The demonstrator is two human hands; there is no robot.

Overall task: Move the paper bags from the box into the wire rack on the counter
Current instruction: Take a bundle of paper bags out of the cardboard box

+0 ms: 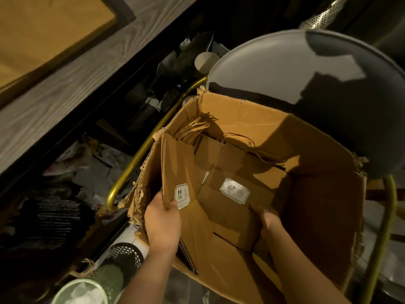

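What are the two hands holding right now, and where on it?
Left hand pinches a stack of paper bags at its bottom edge, inside the box. Right hand rests on flat bags; its grip cannot be told.

The right hand (266, 218) reaches behind a flat stack of paper bags (232, 207), so its fingers are hidden and its grip cannot be judged. The print on that stack's white label (235, 191) is too blurred to read. The left hand (163, 222) covers the near corner of the upright bags (177, 172). The cardboard box (324, 194) hides the seat beneath it. The green cup (87, 288) at near left is cut by the bottom edge.
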